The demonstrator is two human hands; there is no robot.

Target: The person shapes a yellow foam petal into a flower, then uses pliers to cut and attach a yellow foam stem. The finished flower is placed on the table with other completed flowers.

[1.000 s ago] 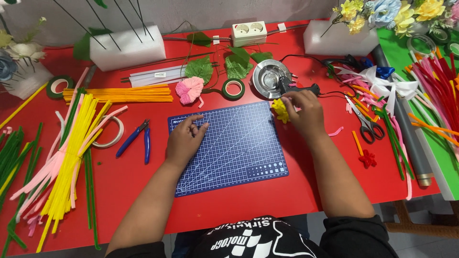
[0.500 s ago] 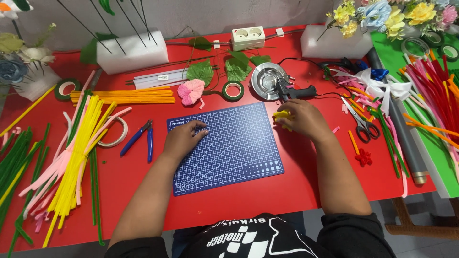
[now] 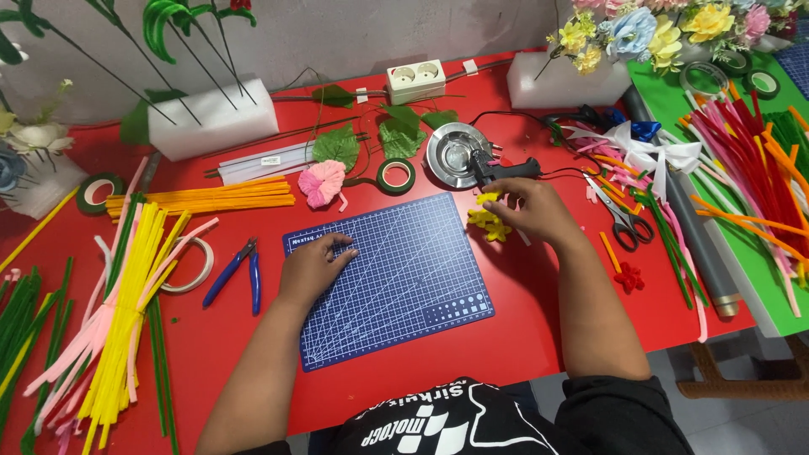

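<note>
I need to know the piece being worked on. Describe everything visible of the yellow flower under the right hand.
The yellow flower is a small, fuzzy piece, seemingly bent pipe cleaner, with several looped petals. It lies flat on the red table just off the right edge of the blue cutting mat, below the black glue gun. The right hand rests on it, fingertips covering its right part, so its full shape is hidden.

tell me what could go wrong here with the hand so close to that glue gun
The right hand works a yellow pipe-cleaner flower right beside the glue gun; if the gun is hot, a finger could brush it and burn. Its black cord trails through the ribbons, so a snag might drag the gun off the metal dish. The open scissors lie near that forearm.
</note>
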